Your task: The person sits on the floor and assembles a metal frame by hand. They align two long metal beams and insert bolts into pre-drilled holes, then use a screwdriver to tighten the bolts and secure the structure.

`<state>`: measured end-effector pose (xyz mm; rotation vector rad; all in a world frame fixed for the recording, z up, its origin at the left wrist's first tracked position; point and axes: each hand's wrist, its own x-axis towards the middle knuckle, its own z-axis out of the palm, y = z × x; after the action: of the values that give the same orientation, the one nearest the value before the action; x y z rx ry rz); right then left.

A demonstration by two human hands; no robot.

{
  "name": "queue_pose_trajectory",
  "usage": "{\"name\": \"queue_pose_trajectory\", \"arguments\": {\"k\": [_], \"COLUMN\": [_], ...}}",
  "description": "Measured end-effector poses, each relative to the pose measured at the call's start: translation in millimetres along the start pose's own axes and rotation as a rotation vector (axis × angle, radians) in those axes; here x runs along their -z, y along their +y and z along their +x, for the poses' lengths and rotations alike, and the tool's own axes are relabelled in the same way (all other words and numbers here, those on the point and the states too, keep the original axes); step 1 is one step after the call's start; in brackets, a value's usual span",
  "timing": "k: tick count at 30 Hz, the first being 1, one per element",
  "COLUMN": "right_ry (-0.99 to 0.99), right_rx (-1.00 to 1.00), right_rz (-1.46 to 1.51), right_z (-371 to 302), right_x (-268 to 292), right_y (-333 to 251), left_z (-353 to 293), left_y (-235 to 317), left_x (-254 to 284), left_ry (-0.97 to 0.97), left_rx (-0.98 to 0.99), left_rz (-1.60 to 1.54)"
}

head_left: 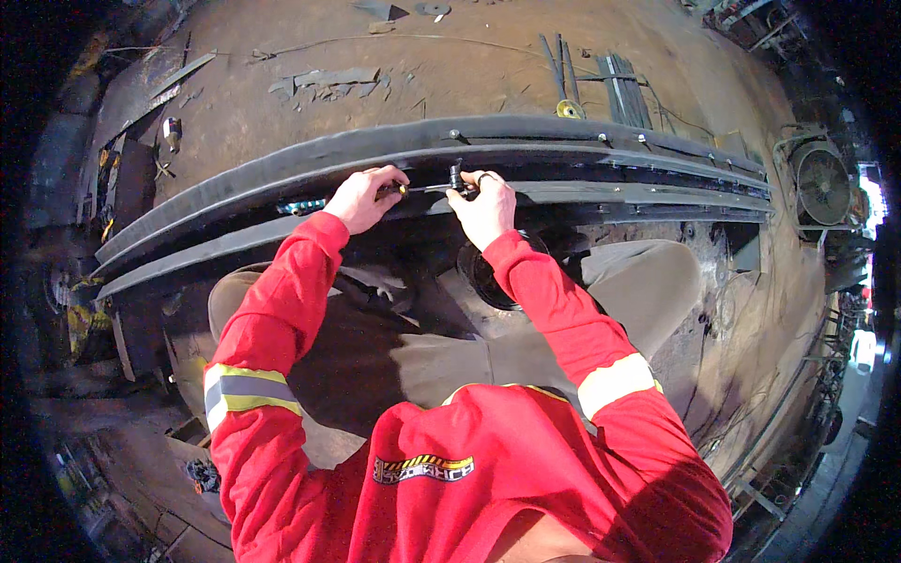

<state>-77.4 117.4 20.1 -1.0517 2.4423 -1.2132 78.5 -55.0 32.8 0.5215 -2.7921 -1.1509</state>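
Observation:
My left hand (pixel 368 199) is closed around the dark handle of a screwdriver (pixel 405 190), whose yellow collar shows by the fingers. Its thin metal shaft points right, toward my right hand (pixel 488 208). Between the fingers of that hand is a small dark cylindrical fitting (pixel 456 176), held upright; the shaft's tip meets it or stops just beside it, I cannot tell which. Both hands are over long grey metal beams (pixel 244 178) that run across in front of me. Left of my left hand, a teal-and-black tool (pixel 302 206) lies on the nearer beam.
Bolts (pixel 603 138) stand along the far beam. Beyond lie dark metal bars (pixel 627 89), a yellow disc (pixel 570 110) and flat scrap pieces (pixel 333 80) on the brown floor. A round fan (pixel 822 183) stands at right. A dark round container (pixel 488 272) sits between my legs.

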Motion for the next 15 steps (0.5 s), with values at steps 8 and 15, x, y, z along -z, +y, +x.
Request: {"name": "queue_pose_trajectory", "arguments": {"k": [8,15], "right_ry": [0.092,0.140], "right_rx": [0.106,0.209], "right_rz": [-0.087,-0.104], "right_z": [2,2], "right_x": [-8,-10], "right_y": [20,19], "left_z": [9,2], "left_y": [-5,-8], "left_x": [-13,-19], "left_ry": [0.051,0.168], "left_rx": [0.037,0.109], "left_rz": [0.014,0.129]}}
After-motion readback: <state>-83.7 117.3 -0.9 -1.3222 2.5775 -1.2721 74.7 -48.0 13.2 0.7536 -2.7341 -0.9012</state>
